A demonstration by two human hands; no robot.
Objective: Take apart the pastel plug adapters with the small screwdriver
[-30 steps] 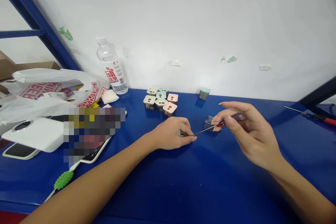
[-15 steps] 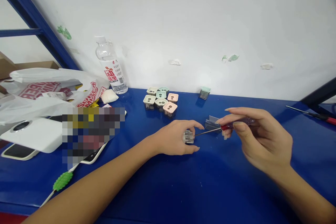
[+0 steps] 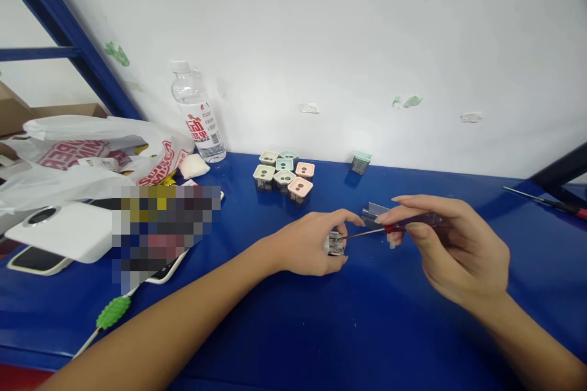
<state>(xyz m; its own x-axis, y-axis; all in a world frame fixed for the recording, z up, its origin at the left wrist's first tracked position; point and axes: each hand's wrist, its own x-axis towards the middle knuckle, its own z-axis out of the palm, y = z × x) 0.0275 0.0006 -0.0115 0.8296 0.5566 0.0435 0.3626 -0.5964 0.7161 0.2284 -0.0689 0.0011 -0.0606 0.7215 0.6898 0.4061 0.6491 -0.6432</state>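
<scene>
My left hand (image 3: 308, 244) holds a small part with a metal sharpener insert (image 3: 336, 244) between thumb and fingers, low over the blue table. In my right hand (image 3: 458, 250) is a screwdriver (image 3: 415, 221) with a dark red handle, pinched by thumb and fingers. Its thin shaft points left, and the tip meets the metal insert. Just behind the shaft, a clear smoky plastic shell (image 3: 375, 215) lies near my right fingertips. Several two-hole sharpeners (image 3: 284, 178) with pink, cream and mint tops stand grouped behind my left hand.
A single mint-topped sharpener (image 3: 361, 162) stands by the wall. Another screwdriver (image 3: 541, 198) lies at the far right. On the left are a water bottle (image 3: 199, 116), white plastic bags (image 3: 92, 153), a white device (image 3: 64, 229) and a green textured piece (image 3: 114, 313) on a cable.
The whole view has shifted slightly. The left index finger reaches a little further right, and the metal insert appears turned slightly against the screwdriver tip.
</scene>
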